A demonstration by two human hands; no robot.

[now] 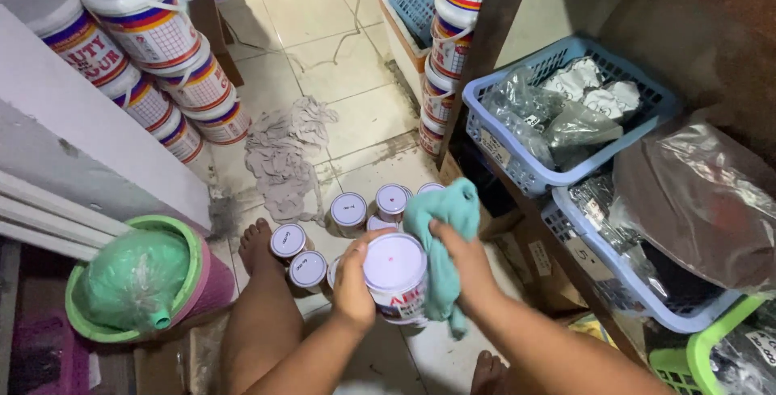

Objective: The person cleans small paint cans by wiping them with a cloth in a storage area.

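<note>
- Left-hand fingers (pixel 356 259) are wrapped around the side of a white-lidded can (pixel 396 275), holding it up over the floor, about level with the knees. Right-hand fingers (pixel 449 233) are bunched on a teal cloth (pixel 443 225) pressed against the can's other side, so both hands are full.
- Floor (pixel 339 63): pale tiles, pretty grubby, with a thin cord trailing across it up top.
- White board (pixel 89 120) leaning along the left, with stacks of big white pails (pixel 149 27) lying behind it. Another stack of pails (pixel 449 47) stands by the shelf post.
- Shelf on the right holds a blue basket (pixel 517 156) stuffed with plastic-bagged stuff, a second blue basket (pixel 622 282) below it, and a green one (pixel 695 363) in the corner.
- Big brownish plastic bag (pixel 703 201) bulging out next to the top basket.
- Green-and-pink tub (pixel 190 282) bottom left, with a green bag stuffed inside.
- Grey rag (pixel 283 152) crumpled on the tiles, mid-frame.
- Bare leg and foot (pixel 257 245) on the floor, right beside a cluster of small cans.
- Small cans (pixel 349 211): six or so with white lids, standing upright on the tiles just beyond the held can.
</note>
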